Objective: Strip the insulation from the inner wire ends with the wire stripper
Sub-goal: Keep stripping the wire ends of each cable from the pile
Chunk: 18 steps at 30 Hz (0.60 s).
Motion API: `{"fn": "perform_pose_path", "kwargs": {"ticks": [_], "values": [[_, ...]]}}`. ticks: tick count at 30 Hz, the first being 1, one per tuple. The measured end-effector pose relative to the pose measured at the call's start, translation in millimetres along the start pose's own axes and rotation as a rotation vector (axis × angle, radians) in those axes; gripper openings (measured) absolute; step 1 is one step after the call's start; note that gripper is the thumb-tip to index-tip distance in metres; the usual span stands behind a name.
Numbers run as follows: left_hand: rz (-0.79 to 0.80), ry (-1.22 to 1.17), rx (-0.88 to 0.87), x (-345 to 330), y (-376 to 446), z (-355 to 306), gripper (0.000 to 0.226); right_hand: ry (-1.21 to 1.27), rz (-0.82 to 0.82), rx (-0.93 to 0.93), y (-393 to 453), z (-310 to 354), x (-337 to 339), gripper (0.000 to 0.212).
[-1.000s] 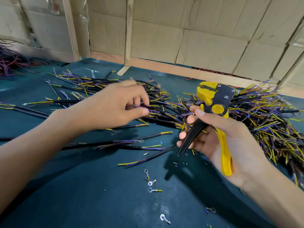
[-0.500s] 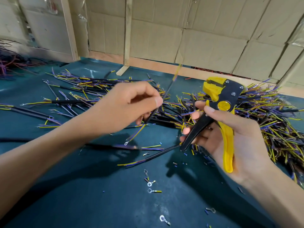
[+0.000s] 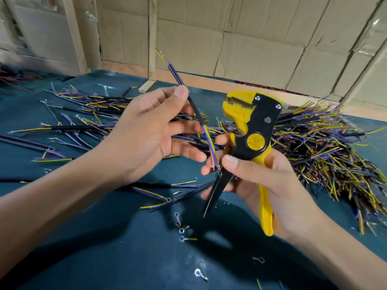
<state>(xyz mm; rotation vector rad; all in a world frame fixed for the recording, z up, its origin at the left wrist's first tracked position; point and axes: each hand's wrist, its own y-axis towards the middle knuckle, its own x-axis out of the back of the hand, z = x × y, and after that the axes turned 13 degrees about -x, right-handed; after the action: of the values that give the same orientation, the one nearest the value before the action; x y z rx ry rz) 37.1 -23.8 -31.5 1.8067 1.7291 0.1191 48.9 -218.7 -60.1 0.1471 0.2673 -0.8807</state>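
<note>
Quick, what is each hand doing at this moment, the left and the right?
Left hand: pinches the black cable between thumb and fingers.
Right hand: grips the wire stripper, thumb on the cable's lower wire ends.

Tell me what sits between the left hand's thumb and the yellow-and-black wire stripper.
In the head view, only the black-sheathed cable that the left hand holds crosses that gap; its yellow and purple inner wires run down toward the right hand gripping the wire stripper.

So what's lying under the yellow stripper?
Under the stripper, held by the right hand, lies a heap of wires on the green mat. The tool and hand cover the part directly below.
</note>
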Motion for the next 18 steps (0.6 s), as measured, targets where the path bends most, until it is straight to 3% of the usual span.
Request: {"fn": "perform_pose_path", "kwargs": {"ticks": [6, 11, 18], "values": [[0.010, 0.032, 0.008, 1, -2, 3, 0.017, -0.008, -0.005, 0.014, 0, 0, -1, 0.032], [0.192, 0.195, -0.027, 2, -5, 11, 0.053, -0.036, -0.034, 0.021, 2, -1, 3, 0.025], [0.015, 0.253, 0.042, 10, 3, 13, 0.042, -0.016, -0.169, -0.041, 5, 1, 8, 0.025]]}}
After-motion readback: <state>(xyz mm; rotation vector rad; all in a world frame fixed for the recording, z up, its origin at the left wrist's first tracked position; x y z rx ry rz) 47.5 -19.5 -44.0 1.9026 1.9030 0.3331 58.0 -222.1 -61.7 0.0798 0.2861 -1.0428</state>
